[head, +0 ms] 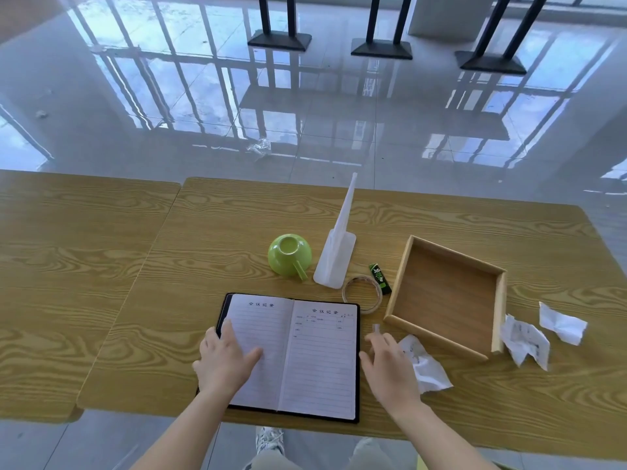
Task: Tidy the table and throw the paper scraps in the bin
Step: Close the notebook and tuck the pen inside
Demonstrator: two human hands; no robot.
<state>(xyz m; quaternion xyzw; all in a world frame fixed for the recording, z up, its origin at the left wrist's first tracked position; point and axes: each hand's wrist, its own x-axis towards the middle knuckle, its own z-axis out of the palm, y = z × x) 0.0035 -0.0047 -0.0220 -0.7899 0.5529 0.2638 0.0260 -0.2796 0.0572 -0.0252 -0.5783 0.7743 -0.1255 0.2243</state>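
Observation:
An open lined notebook [305,354] with a black cover lies near the front edge of the wooden table [169,266]. My left hand [225,362] rests flat on its left page, fingers spread. My right hand [390,371] hovers just right of the notebook, fingers apart and blurred, holding nothing that I can make out. A crumpled paper scrap [425,366] lies right beside that hand. Two more scraps lie further right: one [526,340] against the corner of the wooden tray [393,286], one [561,323] beyond it. No bin is in view.
An upside-down green cup [288,254], a white plastic stand [337,252], a roll of clear tape [362,293] and a small green packet [380,278] sit behind the notebook. A clear wrapper [259,147] lies on the shiny floor. Black table bases [280,40] stand far back.

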